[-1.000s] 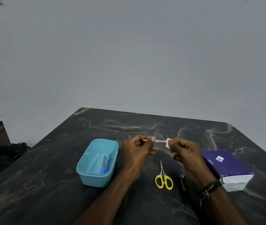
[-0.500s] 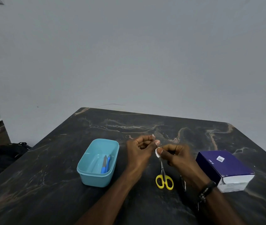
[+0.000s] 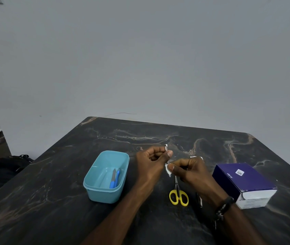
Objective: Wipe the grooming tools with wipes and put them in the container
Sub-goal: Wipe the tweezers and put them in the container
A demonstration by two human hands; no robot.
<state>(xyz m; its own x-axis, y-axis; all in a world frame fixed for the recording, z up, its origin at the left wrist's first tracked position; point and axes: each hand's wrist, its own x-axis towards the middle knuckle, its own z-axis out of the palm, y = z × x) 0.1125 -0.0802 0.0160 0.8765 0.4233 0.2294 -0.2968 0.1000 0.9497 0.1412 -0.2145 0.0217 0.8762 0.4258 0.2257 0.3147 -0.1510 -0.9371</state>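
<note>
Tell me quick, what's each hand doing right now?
Left hand: fingers curled, pinching a thin metal tool.
Right hand: fingers curled, pinching a white wipe around that tool.

Teal container point(image 3: 94, 189) showing beside yellow-handled scissors point(image 3: 178, 196); purple box point(image 3: 243, 181) lying on black, brown-veined marble table point(image 3: 52, 191).

Dim, even light with soft shadows; wide-angle bending at the edges, slight blur throughout.

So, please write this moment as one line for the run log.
left hand: holds thin tool | right hand: rubs wipe on it | scissors: on table
</note>
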